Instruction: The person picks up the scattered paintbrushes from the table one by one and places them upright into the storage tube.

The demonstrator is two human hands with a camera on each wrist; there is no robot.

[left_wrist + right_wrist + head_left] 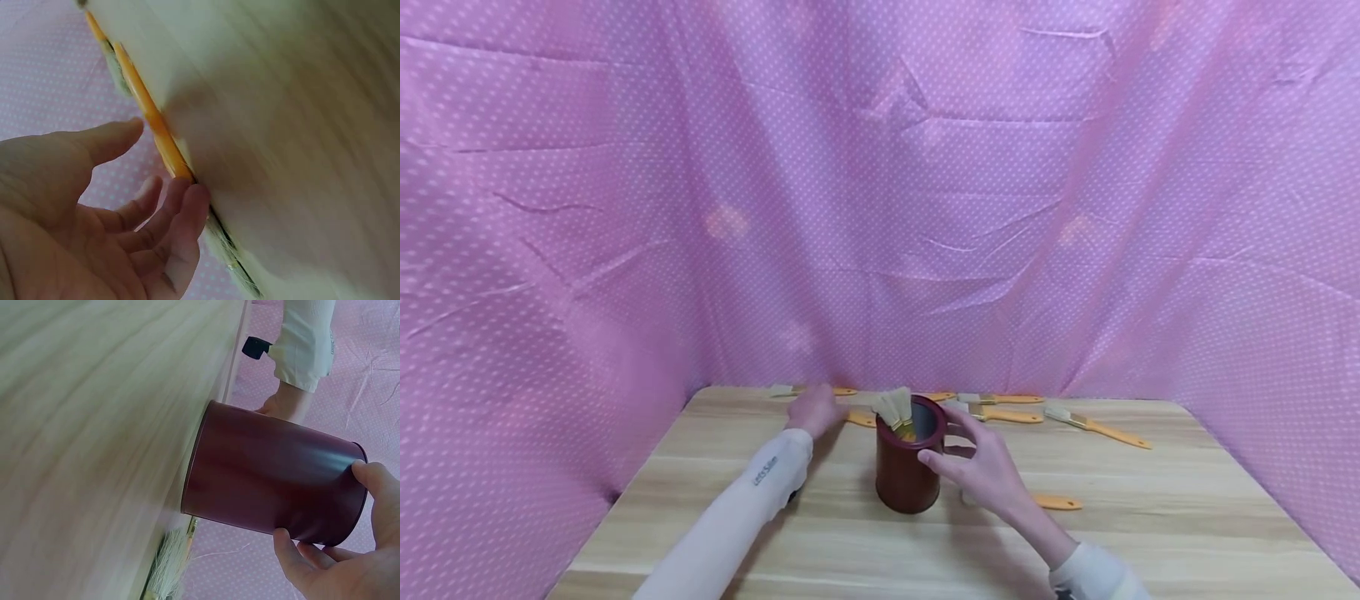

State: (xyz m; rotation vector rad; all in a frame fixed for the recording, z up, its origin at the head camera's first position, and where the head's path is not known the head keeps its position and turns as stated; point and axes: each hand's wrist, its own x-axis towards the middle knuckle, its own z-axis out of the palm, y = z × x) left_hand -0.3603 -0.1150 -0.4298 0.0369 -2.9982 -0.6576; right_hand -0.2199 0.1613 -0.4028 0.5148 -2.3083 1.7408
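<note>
A dark red can [907, 479] stands upright on the wooden table, with paintbrushes [892, 407] inside, pale bristles up and leaning over the left rim. My right hand [985, 467] holds the can near its top, thumb on one side and fingers on the other; the grip also shows on the can [275, 475] in the right wrist view. To the left of the can, my left hand [812, 410] reaches over paintbrushes lying on the table. In the left wrist view its fingertips are right at an orange handle [175, 159], while the thumb stands apart from it.
Several paintbrushes with orange handles lie along the back, including one at the far right [1112, 432] and one behind my right hand [1011, 415]. Another handle [1058, 502] shows right of my right wrist. Pink dotted cloth [880, 208] hangs behind the table.
</note>
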